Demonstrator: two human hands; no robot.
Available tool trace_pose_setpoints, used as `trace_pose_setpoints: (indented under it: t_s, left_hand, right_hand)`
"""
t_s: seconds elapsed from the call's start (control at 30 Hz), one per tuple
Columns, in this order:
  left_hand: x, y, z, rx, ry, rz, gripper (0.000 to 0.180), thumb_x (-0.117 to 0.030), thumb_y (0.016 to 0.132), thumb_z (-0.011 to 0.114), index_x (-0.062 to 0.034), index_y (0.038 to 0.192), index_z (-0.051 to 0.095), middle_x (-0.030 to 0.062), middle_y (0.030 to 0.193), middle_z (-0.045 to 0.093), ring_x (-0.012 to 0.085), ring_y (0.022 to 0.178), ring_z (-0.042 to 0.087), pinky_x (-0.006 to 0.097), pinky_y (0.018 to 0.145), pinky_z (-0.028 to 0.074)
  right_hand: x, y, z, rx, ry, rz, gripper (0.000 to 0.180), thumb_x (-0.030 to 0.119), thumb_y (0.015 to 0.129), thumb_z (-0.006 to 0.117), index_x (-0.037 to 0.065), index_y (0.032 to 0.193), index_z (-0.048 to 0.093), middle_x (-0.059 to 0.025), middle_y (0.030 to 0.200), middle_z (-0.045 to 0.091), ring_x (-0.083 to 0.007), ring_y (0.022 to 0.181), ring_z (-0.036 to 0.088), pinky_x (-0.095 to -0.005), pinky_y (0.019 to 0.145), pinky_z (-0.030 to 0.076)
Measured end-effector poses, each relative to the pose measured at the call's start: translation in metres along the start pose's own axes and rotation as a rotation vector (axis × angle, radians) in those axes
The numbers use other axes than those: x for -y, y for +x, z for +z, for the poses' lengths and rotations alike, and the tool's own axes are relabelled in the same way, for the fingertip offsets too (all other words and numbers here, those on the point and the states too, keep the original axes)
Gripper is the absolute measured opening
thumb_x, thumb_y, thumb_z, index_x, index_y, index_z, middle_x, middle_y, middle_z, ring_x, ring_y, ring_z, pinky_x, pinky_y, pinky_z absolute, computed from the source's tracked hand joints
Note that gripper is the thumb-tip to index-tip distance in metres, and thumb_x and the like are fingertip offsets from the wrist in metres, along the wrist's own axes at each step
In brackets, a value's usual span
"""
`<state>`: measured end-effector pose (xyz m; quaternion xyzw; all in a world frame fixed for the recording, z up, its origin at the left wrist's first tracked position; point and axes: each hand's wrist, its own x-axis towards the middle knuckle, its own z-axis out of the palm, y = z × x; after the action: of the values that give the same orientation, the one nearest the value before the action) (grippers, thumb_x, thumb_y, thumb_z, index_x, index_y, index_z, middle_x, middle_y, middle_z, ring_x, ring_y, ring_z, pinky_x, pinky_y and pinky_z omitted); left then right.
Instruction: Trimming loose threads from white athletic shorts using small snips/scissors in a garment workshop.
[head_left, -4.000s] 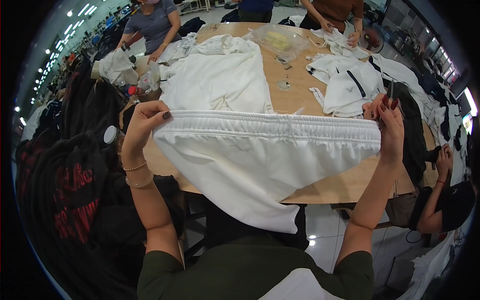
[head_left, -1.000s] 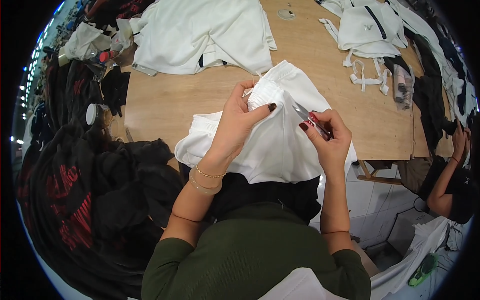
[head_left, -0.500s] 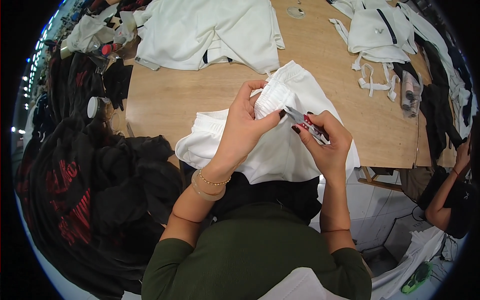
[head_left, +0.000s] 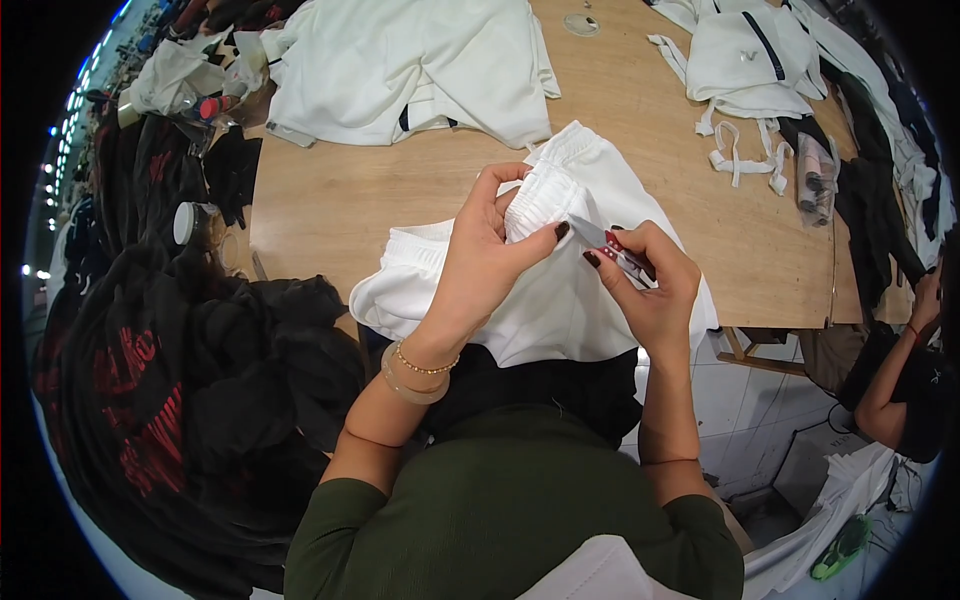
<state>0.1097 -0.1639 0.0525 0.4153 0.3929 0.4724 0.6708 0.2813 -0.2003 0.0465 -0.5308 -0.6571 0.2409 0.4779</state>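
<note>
My left hand (head_left: 487, 262) pinches the bunched elastic waistband of a white garment (head_left: 560, 300) that lies on the near edge of a wooden table (head_left: 330, 200). My right hand (head_left: 648, 290) holds a small red-handled thread snipper (head_left: 612, 245), its metal tip touching the waistband right beside my left thumb. The rest of the garment hangs over the table edge toward my lap.
More white garments (head_left: 410, 65) lie spread at the table's far side, and another white piece with dark trim (head_left: 745, 55) sits at the far right. A heap of black clothes (head_left: 190, 380) fills my left. Another person's arm (head_left: 895, 370) shows at the right edge.
Four seconds ago both hands held the garment stretched wide by its waistband. It is now bunched on the table, with my hands close together and the snipper at the waistband.
</note>
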Motion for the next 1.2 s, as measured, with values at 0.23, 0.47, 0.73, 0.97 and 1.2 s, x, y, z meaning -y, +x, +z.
trace_pose_setpoints:
  t_s: [0.23,0.47,0.73,0.97,1.2]
  left_hand:
    - [-0.002,-0.003,-0.003,0.005,0.014,-0.01,0.049,0.007,0.077,0.06,0.001,0.121,0.038,0.0089,0.105,0.059,0.0091,0.091,0.058,0.021,0.08,0.046]
    - [-0.006,0.002,-0.019,0.095,0.022,-0.108,0.047,0.006,0.077,0.059,0.0017,0.12,0.04,0.0091,0.105,0.058,0.0089,0.092,0.055,0.021,0.081,0.044]
    - [0.008,0.001,-0.027,0.117,0.069,-0.073,0.051,0.007,0.077,0.058,0.0025,0.124,0.039,0.0065,0.105,0.058,0.008,0.091,0.055,0.021,0.081,0.045]
    - [0.009,0.006,-0.034,0.088,-0.007,-0.12,0.052,0.005,0.078,0.062,0.0008,0.125,0.039,0.0072,0.101,0.061,0.0078,0.087,0.058,0.021,0.078,0.046]
    - [0.001,0.008,-0.032,0.069,0.06,-0.093,0.055,0.006,0.077,0.062,-0.0014,0.126,0.039,0.0094,0.099,0.062,0.0082,0.085,0.059,0.021,0.076,0.047]
  right_hand:
    - [0.002,0.001,0.002,0.008,0.009,0.002,0.016,0.003,0.07,0.074,0.0,0.077,0.06,-0.0056,0.064,0.056,-0.0135,0.056,0.054,-0.0235,0.054,0.044]
    - [-0.01,0.008,0.006,-0.142,0.42,0.215,0.021,0.007,0.08,0.066,-0.002,0.097,0.056,-0.0032,0.084,0.059,-0.0063,0.078,0.053,-0.0191,0.07,0.043]
    - [-0.009,0.021,0.048,-0.071,0.293,0.215,0.016,-0.002,0.077,0.064,-0.002,0.092,0.061,-0.0018,0.075,0.058,-0.0065,0.064,0.048,-0.0194,0.058,0.041]
    - [-0.027,0.028,0.053,-0.161,0.239,0.143,0.008,-0.005,0.081,0.058,-0.003,0.089,0.06,-0.0014,0.074,0.057,-0.0067,0.069,0.051,-0.0213,0.063,0.044]
    - [-0.076,0.049,-0.009,-0.587,0.312,0.251,0.013,0.009,0.089,0.057,-0.002,0.089,0.063,-0.0035,0.081,0.062,-0.0072,0.078,0.056,-0.0204,0.072,0.044]
